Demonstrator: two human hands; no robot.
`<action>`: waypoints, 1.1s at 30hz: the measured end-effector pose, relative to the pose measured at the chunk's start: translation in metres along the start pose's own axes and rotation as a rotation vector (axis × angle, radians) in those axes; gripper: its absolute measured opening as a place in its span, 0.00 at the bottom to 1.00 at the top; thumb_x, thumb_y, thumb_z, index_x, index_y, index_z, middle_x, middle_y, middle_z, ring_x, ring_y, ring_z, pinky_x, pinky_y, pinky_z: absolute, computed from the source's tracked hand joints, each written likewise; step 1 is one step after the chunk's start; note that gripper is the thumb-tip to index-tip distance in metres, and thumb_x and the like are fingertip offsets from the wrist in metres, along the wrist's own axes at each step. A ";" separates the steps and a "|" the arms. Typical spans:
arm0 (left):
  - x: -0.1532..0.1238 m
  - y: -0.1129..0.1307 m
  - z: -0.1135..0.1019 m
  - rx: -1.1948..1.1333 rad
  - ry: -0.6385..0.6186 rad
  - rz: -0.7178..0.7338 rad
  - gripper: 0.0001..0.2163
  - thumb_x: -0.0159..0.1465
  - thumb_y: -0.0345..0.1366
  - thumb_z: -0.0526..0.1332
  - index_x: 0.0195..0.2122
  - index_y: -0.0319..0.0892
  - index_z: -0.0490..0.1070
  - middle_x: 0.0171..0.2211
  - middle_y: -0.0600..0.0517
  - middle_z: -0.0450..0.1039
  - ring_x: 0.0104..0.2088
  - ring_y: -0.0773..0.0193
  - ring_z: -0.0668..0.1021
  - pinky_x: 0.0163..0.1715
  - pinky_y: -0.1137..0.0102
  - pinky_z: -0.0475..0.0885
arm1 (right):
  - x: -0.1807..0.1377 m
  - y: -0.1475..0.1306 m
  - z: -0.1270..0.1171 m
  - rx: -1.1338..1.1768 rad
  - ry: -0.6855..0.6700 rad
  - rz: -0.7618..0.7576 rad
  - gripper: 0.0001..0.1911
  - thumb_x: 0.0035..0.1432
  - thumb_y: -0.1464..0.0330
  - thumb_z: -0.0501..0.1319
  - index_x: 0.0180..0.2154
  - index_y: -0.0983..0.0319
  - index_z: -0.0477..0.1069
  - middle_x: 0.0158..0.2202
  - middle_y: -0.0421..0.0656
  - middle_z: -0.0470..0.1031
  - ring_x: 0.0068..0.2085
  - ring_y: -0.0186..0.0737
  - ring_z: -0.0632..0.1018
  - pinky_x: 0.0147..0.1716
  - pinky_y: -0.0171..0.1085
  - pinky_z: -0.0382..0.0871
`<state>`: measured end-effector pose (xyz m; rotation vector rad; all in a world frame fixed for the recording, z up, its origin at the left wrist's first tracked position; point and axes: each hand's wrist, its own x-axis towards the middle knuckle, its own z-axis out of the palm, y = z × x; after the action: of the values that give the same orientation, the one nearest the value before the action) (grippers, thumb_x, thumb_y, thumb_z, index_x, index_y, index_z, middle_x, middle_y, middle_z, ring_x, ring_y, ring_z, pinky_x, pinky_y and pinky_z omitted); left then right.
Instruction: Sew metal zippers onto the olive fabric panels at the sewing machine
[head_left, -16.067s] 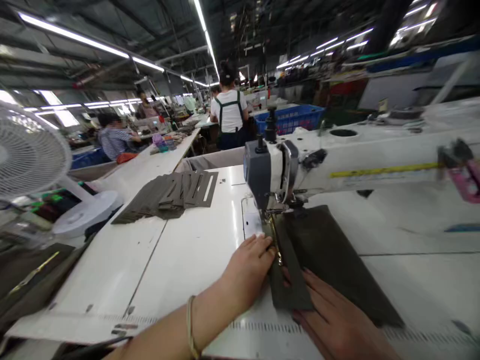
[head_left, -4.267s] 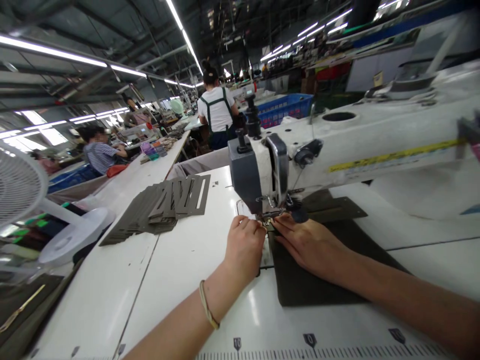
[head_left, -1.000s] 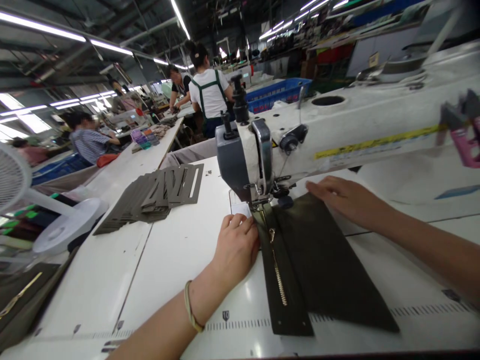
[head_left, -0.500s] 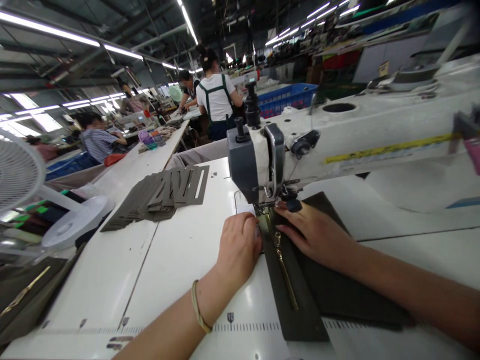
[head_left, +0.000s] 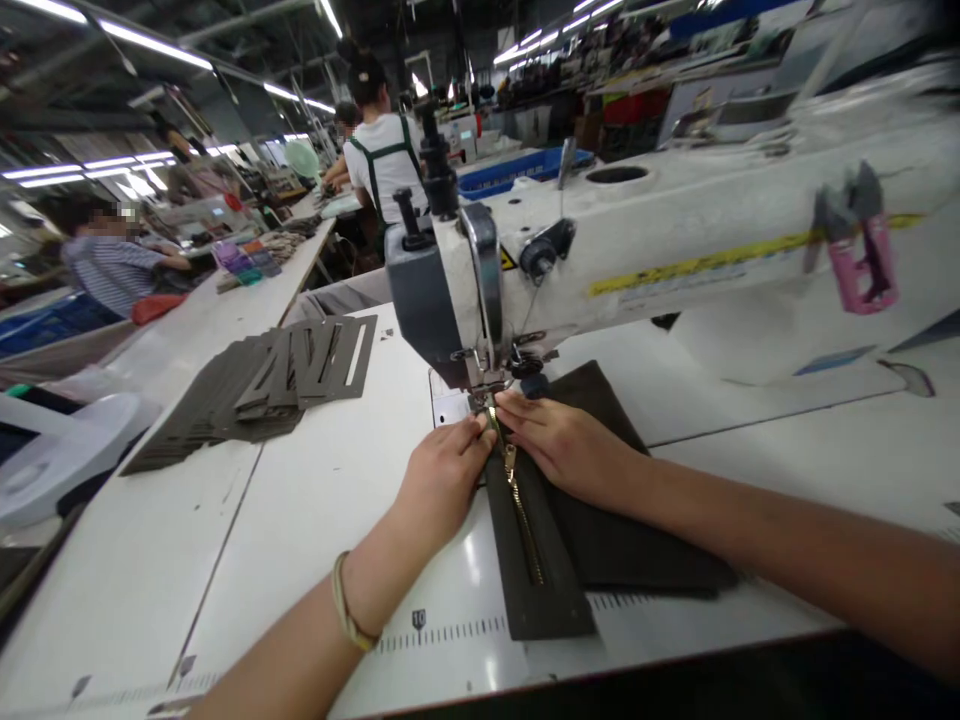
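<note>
— White laminate everywhere: the sewing table [head_left: 300, 520] fills most of the view, with a ruler scale printed along its near edge. What stands on it?

— Biggest is the white sewing machine [head_left: 675, 240], its long arm running off to the right and its grey head over the needle area. A pink clip [head_left: 862, 265] hangs on the arm at the far right.

— And on the left?

— A fanned stack of grey-brown slotted fabric pieces [head_left: 255, 385], well apart from the hands. Beyond it, other people work at further tables; one in a white top with green straps [head_left: 379, 160] stands with their back turned.

— Where is the work itself?

— A dark olive fabric panel [head_left: 600, 520] lies flat on the table in front of the machine, its far end under the head. A brass zipper [head_left: 521, 510] runs down its left strip, towards the near edge.

— The hands?

— Left hand [head_left: 442, 475], a band on its wrist, has fingertips pinched on the zipper's top end just below the presser foot [head_left: 484, 390]. Right hand [head_left: 570, 445] lies palm-down on the panel just beside the zipper, fingers fairly straight and pressing, closed around nothing.
</note>
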<state>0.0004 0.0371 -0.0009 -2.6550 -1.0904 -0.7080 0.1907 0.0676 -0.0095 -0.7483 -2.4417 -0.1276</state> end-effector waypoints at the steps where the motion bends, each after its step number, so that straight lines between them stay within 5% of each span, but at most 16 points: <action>1: 0.001 -0.001 0.000 0.002 -0.005 0.017 0.10 0.65 0.28 0.51 0.43 0.35 0.70 0.43 0.41 0.73 0.42 0.56 0.76 0.39 0.60 0.76 | 0.000 0.001 0.001 0.000 -0.007 -0.006 0.17 0.59 0.77 0.48 0.45 0.77 0.70 0.48 0.58 0.71 0.50 0.47 0.73 0.51 0.43 0.67; 19: 0.007 0.001 0.000 0.044 -0.131 -0.063 0.10 0.65 0.29 0.51 0.41 0.35 0.70 0.39 0.43 0.71 0.38 0.56 0.76 0.38 0.61 0.75 | -0.003 0.013 0.003 0.157 0.007 0.005 0.16 0.63 0.73 0.47 0.47 0.70 0.69 0.48 0.54 0.72 0.51 0.43 0.72 0.52 0.44 0.66; 22: 0.005 0.001 -0.001 0.008 -0.140 -0.107 0.09 0.64 0.28 0.52 0.42 0.35 0.69 0.40 0.43 0.70 0.38 0.57 0.76 0.38 0.61 0.75 | 0.000 0.008 -0.007 0.257 0.015 -0.006 0.12 0.62 0.69 0.51 0.42 0.66 0.70 0.48 0.52 0.71 0.50 0.43 0.71 0.50 0.46 0.67; 27: -0.002 0.006 -0.006 -0.047 -0.078 -0.120 0.11 0.62 0.26 0.54 0.44 0.35 0.68 0.42 0.43 0.70 0.42 0.58 0.75 0.45 0.61 0.74 | -0.002 -0.016 -0.019 0.208 -0.054 0.195 0.08 0.55 0.65 0.59 0.27 0.63 0.65 0.35 0.48 0.72 0.37 0.44 0.73 0.36 0.45 0.71; 29: -0.004 0.010 -0.007 0.004 -0.047 -0.091 0.09 0.61 0.26 0.54 0.42 0.35 0.69 0.42 0.43 0.71 0.42 0.57 0.75 0.48 0.57 0.71 | -0.008 -0.024 -0.015 0.128 -0.017 0.225 0.06 0.58 0.69 0.55 0.34 0.65 0.67 0.41 0.52 0.72 0.44 0.46 0.72 0.42 0.47 0.70; 33: -0.002 0.013 -0.009 0.041 -0.054 -0.011 0.07 0.61 0.24 0.54 0.37 0.34 0.71 0.40 0.43 0.73 0.42 0.57 0.75 0.50 0.59 0.70 | -0.018 -0.032 -0.001 -0.065 0.020 0.154 0.19 0.61 0.71 0.47 0.51 0.74 0.64 0.54 0.58 0.66 0.56 0.48 0.66 0.53 0.49 0.63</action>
<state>0.0054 0.0233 0.0062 -2.6501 -1.1213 -0.6134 0.1861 0.0313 -0.0160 -0.9559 -2.3609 -0.1543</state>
